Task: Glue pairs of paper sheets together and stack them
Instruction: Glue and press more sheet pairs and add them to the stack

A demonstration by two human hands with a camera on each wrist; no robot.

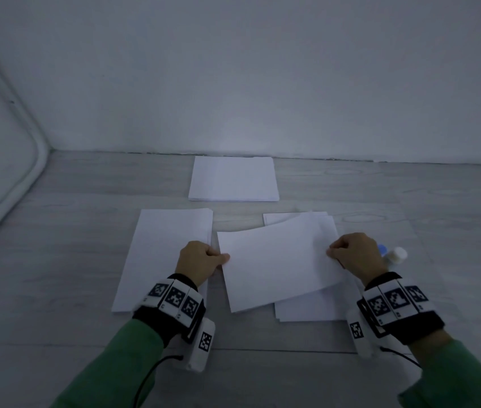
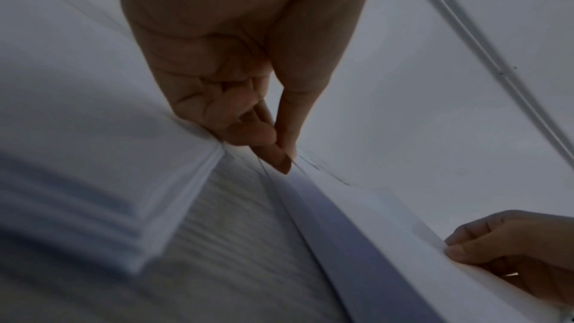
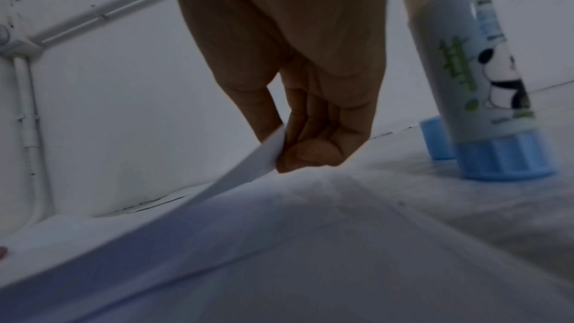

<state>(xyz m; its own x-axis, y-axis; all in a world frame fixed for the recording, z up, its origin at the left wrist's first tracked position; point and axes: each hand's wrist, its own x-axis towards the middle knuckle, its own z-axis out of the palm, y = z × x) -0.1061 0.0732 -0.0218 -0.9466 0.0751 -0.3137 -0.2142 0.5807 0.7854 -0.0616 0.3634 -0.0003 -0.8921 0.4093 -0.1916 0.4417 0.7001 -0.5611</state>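
White paper sheet [image 1: 277, 263] is pinched by the left hand [image 1: 198, 262] and right hand [image 1: 354, 254] above the right pile [image 1: 309, 307], whose top it mostly hides. The glue stick [image 3: 484, 77] is half hidden.

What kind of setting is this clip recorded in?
Probably a bare indoor room, with the work done on the floor. Pale wood-grain flooring runs straight to a plain white wall, and white pipes run along the left wall. Only paper stacks and a glue stick are about.
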